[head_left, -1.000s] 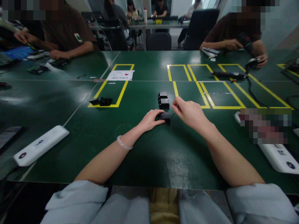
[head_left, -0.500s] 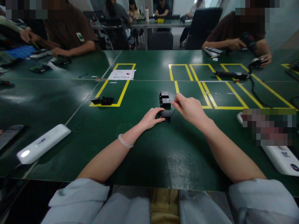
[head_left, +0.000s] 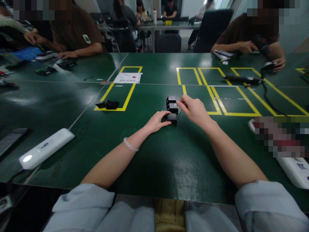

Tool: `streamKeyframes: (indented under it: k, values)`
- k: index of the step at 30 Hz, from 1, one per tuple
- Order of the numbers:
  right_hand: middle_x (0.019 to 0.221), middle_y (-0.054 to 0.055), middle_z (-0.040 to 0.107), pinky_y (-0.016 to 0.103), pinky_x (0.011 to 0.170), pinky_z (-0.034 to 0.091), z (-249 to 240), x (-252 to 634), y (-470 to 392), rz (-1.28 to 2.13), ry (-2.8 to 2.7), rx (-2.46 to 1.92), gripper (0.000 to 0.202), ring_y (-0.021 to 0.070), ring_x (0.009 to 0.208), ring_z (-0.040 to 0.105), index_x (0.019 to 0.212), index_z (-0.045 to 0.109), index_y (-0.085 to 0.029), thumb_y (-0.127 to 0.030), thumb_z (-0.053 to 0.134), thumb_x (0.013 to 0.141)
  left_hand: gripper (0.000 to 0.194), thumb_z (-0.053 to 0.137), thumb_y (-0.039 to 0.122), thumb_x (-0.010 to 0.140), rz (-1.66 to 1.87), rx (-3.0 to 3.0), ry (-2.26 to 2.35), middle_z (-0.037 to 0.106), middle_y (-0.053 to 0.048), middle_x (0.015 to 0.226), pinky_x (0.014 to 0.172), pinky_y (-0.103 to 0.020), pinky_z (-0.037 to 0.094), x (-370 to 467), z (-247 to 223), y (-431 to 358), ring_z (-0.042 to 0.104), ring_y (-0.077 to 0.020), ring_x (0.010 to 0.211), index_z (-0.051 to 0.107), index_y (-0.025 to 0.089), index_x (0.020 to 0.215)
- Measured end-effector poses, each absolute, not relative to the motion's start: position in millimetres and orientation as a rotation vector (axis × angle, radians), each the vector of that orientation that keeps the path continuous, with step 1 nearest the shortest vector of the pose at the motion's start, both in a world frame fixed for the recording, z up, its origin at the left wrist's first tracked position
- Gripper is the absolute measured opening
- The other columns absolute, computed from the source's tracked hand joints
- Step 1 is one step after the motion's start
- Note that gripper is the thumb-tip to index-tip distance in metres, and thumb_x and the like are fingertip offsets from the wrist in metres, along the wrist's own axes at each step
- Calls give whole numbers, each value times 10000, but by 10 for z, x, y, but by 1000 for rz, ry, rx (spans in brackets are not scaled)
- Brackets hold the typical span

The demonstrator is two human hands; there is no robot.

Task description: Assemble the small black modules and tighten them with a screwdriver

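Observation:
My left hand (head_left: pixel 158 122) holds the nearest small black servo-like block (head_left: pixel 172 118) against the table, its thumb and fingers around the left side. Directly behind that block are two similar black blocks (head_left: pixel 172 106) in a row, with greyish tops. My right hand (head_left: pixel 193 107) is closed in a pinch on a thin dark rod (head_left: pixel 179 115), perhaps a hex key. The rod slants down to the right side of the held block. Whether its tip sits in the block is too small to tell.
On the green table (head_left: pixel 145 167), yellow tape marks rectangles, one with a black part (head_left: pixel 107 104) and a paper label (head_left: pixel 127 77). White devices (head_left: pixel 47 149) lie left and right. A cabled black tool (head_left: pixel 242 79) rests at right. Two co-workers sit opposite with parts in their hands.
The view has shifted slightly. The upper end of the rod and my right hand have moved a little against the block. My left hand keeps its hold.

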State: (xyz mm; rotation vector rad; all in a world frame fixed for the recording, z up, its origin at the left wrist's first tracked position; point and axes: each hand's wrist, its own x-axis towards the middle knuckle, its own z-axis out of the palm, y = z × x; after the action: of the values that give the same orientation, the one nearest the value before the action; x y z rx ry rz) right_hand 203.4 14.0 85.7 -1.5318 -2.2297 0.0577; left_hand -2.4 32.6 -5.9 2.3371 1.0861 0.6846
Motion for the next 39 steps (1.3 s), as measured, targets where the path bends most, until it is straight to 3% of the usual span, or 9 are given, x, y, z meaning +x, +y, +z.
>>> streamKeyframes:
  k: [6,12,23,39]
  values:
    - [717,11,613,250,604,289,759,2031,133,169,-2165,-1433,389,134,620,504,881,559,-205,-505,321,950,428,632,387,857,690,2326,1100,582,-50,1263,987,-378,405,-22,-61,322,524,-239,1126,537,220,1240]
    - [767,58,669,269,576,244,761,2005,147,-105,-2190,-1642,504,170,671,568,987,577,-190,-491,173,980,435,626,399,862,690,2328,1104,574,-54,1273,988,-379,405,-32,-80,328,520,-239,1133,533,224,1249]
    - [785,97,699,275,553,227,918,2000,35,-293,-2234,-1848,557,204,671,610,987,594,-182,-547,174,967,433,622,389,863,691,2329,1112,570,-59,1279,992,-390,403,-27,-67,313,517,-244,1139,530,225,1253]
    - [845,92,694,269,539,218,1031,2147,2,-102,-2360,-1806,357,201,684,599,1057,548,-196,-471,344,958,441,608,405,874,680,2325,1109,557,-60,1297,985,-388,401,-34,-77,310,509,-247,1148,519,231,1269]
